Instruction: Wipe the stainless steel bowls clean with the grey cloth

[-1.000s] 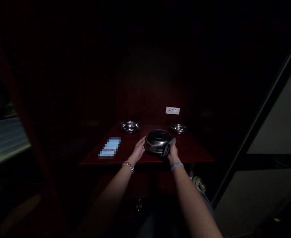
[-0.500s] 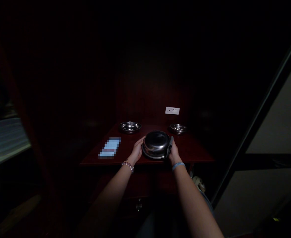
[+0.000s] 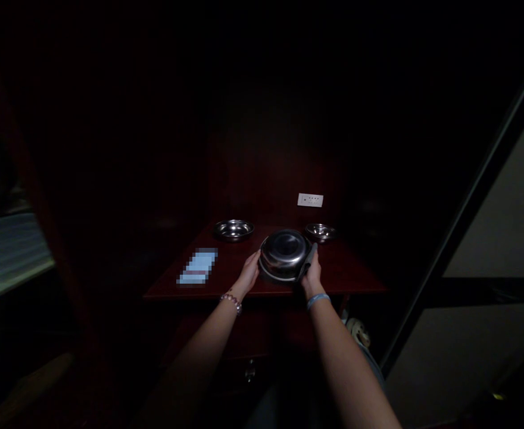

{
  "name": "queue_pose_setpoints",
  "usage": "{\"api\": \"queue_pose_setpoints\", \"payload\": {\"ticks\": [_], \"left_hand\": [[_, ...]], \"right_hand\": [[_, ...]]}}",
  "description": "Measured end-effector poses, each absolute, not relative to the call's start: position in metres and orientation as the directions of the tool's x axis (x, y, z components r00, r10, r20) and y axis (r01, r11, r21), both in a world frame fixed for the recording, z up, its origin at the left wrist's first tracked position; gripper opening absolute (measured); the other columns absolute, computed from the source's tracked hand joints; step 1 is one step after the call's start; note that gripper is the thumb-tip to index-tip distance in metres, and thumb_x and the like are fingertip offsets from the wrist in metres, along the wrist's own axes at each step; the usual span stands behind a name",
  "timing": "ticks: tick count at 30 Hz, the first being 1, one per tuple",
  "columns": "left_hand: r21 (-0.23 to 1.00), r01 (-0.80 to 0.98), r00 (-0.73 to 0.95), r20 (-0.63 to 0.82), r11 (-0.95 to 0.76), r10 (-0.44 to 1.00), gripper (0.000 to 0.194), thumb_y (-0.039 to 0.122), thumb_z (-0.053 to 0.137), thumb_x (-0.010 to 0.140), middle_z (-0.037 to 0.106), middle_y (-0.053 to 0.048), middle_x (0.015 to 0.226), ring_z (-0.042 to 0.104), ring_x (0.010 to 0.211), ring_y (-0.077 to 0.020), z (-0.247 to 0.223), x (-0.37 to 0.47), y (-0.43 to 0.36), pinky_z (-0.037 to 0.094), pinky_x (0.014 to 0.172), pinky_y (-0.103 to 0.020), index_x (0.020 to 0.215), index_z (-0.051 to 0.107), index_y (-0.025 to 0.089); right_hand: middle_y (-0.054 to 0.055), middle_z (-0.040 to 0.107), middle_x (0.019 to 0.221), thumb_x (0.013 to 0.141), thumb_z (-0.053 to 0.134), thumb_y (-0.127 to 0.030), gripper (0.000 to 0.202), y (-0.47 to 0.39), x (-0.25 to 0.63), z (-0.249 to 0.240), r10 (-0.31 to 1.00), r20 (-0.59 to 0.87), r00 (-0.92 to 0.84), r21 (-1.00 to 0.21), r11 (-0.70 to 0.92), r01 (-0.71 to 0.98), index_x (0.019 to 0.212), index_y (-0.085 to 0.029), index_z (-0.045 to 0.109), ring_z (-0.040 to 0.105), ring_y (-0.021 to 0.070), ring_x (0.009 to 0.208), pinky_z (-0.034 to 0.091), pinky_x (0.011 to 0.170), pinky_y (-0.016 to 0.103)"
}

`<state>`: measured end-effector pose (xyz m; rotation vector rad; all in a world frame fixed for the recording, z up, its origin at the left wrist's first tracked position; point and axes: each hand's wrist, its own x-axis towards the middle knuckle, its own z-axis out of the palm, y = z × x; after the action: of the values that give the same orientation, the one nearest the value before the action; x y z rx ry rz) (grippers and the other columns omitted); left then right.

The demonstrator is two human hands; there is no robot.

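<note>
Dark red wood makes the wall and the tabletop in front of me; over the tabletop's near middle I have one upturned metal bowl, its shiny base facing up; whether its rim touches the wood I cannot tell. My left hand is partly curled, its fingers against the bowl's left side; my right hand is bent round the right side, one grey cloth pressed between it and the metal; so two hands hold one bowl.

Farther back sit two more metal bowls, both open side up: the far left bowl, and the far right bowl, which looks smaller and lies close behind my right hand; that makes three bowls in all. One pale blue rectangle, pixelated, lies at the near left; one white socket plate is on the wall.

The near edge of the tabletop runs just this side of the bowl, above my wrists; bare wood gives room to the right of my right hand, and a narrower strip lies between my left hand and the blue rectangle.
</note>
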<state>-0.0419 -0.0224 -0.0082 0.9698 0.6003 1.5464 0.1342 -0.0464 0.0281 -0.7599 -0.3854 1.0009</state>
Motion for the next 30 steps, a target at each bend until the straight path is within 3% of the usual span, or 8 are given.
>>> {"api": "queue_pose_setpoints", "payload": {"ticks": [6, 18, 30], "left_hand": [[0.855, -0.485, 0.004, 0.213, -0.185, 0.977, 0.031, 0.043, 0.078, 0.081, 0.077, -0.009, 0.102, 0.07, 0.089, -0.0191, -0.0084, -0.0449, -0.0266, 0.052, 0.084, -0.031, 0.099, 0.073, 0.019], [0.86, -0.471, -0.006, 0.22, -0.197, 0.975, 0.03, 0.041, 0.078, 0.082, 0.076, -0.009, 0.104, 0.069, 0.102, -0.0224, -0.0055, -0.0431, -0.0293, 0.05, 0.095, -0.035, 0.102, 0.074, 0.019], [0.847, -0.491, -0.075, 0.191, -0.203, 0.979, 0.022, 0.04, 0.075, 0.084, 0.075, -0.004, 0.087, 0.067, 0.081, -0.0181, -0.0103, -0.0443, -0.0217, 0.05, 0.082, -0.031, 0.092, 0.072, 0.02]], "right_hand": [[0.004, 0.078, 0.087, 0.095, 0.052, -0.047, 0.036, -0.0449, 0.139, 0.0283, 0.841, -0.112, 0.53, -0.697, 0.314, -0.645, 0.1, -0.017, 0.072, 0.074, 0.0186, 0.09, 0.06, 0.086, 0.032], [0.003, 0.079, 0.087, 0.096, 0.053, -0.045, 0.034, -0.0504, 0.1387, 0.0338, 0.851, -0.132, 0.509, -0.688, 0.291, -0.665, 0.099, -0.017, 0.073, 0.074, 0.0179, 0.092, 0.06, 0.088, 0.03], [0.007, 0.077, 0.079, 0.093, 0.058, -0.058, 0.047, -0.0471, 0.1359, 0.0245, 0.87, -0.025, 0.493, -0.817, 0.266, -0.511, 0.087, -0.014, 0.073, 0.073, 0.0201, 0.083, 0.057, 0.074, 0.028]]}}
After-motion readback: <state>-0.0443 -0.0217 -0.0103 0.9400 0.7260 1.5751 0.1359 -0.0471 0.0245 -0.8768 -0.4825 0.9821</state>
